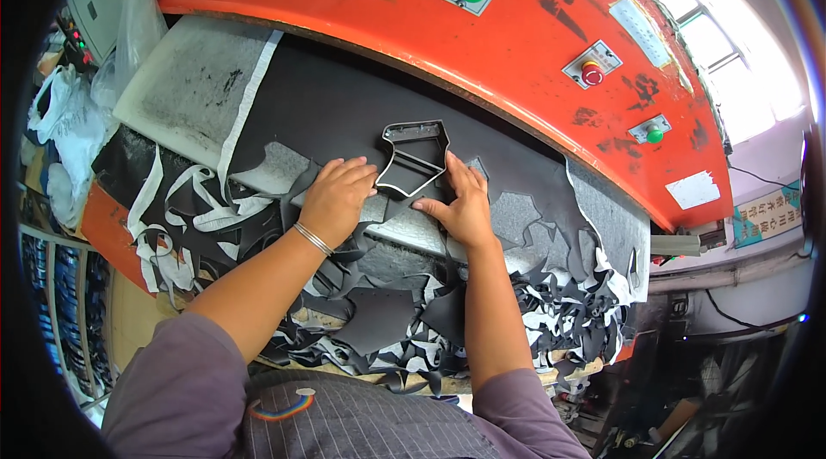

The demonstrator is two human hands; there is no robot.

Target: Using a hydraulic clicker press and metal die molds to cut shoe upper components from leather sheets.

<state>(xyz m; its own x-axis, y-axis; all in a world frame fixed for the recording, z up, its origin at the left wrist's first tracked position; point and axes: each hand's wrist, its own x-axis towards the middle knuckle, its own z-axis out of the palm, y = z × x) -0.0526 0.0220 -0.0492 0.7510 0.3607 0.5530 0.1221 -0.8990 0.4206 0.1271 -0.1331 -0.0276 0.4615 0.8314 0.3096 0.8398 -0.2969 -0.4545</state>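
left hand [334, 195] and right hand [463, 201], both flat and open, flank a metal die [414, 158] on black sheet [327, 106]; scraps [379, 321] hide the desk edge below.

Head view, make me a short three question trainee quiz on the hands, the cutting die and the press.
1. True or false: both hands touch the cutting die.
2. Which hand wears a bracelet? A left hand, B right hand.
3. Fill in: the die lies on a ____ sheet.

Key: 1 true, each hand's fingers are at one side of the die. 2 A. 3 black, under the orange press with green and red buttons.
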